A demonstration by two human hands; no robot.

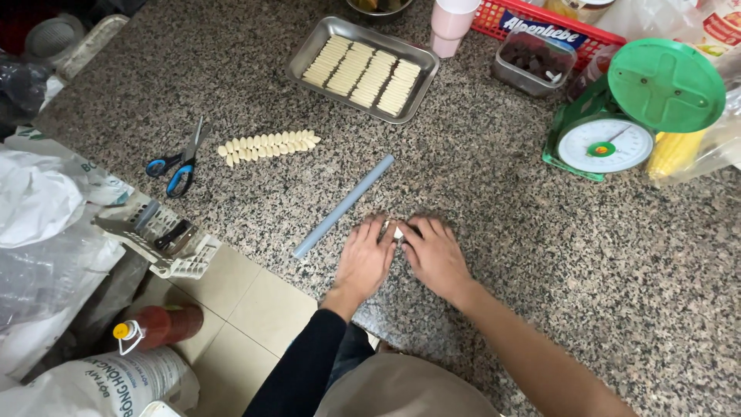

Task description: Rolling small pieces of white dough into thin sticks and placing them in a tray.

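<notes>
both hands – left hand point(364, 259), right hand point(434, 255) – pinch a pale piece point(398, 232)

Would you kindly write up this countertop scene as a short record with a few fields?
surface: speckled granite counter
left hand: palm down on the counter, fingertips at a small pale piece
right hand: palm down, fingertips meeting the same piece
beside the hands: grey-blue rod, lying diagonally, apart from the left hand
finished pieces: row of pale ridged dough pieces on the counter; more in four rows in a metal tray
tools: blue-handled scissors; green kitchen scale
grip: hidden by the fingers
</notes>
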